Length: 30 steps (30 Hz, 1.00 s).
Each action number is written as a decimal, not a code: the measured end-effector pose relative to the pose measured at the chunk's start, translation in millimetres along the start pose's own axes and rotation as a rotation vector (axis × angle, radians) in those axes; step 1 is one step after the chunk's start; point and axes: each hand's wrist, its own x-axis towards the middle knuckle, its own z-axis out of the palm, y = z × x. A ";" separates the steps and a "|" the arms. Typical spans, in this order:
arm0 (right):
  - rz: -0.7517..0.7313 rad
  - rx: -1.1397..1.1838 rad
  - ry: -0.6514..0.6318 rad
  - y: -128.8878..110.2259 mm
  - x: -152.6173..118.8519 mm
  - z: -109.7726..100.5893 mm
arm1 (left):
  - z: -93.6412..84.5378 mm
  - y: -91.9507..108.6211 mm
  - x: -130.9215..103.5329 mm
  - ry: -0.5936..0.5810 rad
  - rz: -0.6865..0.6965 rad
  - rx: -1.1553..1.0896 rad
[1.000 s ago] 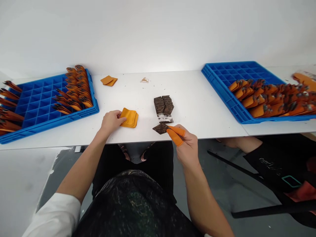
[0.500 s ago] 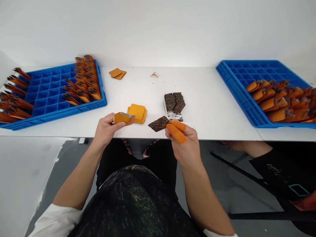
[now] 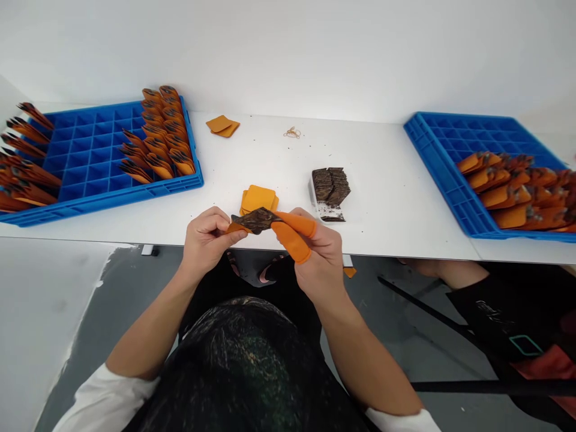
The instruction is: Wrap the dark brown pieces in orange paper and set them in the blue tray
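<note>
Between thumb and fingers, my left hand holds a small orange pouch close to the table's front edge. My right hand, with orange finger cots on thumb and forefinger, pinches a thin dark brown, flaky slab. The slab's left end lies at the pouch's mouth; how far inside it is, I cannot tell. Just behind the hands is a stack of orange pouches, partly covered by the slab. Rows of similar dark slabs stand in a clear tray to the right.
At left, a blue divided crate holds filled orange pouches upright. Another blue crate with pouches stands at right. Two loose pouches and some rubber bands lie at the back. A co-worker's arm is at lower right.
My right hand has moved left, bringing the dark slab from beside the pouch to its mouth. The pouch in my left hand has tilted and shifted slightly right.
</note>
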 end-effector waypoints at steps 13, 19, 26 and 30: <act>-0.187 -0.343 -0.013 3.8 -2.0 1.2 | -6.1 -0.8 0.0 -0.008 0.096 0.069; -0.327 -0.588 -0.136 3.7 10.1 -10.6 | -8.5 2.1 1.9 -0.063 0.134 0.140; -0.249 -0.517 -0.191 11.2 14.7 -22.9 | -11.2 -5.7 -1.2 -0.072 0.079 0.044; -0.095 -0.374 -0.211 19.6 12.7 -20.9 | -8.2 -8.7 -3.4 -0.086 0.039 -0.042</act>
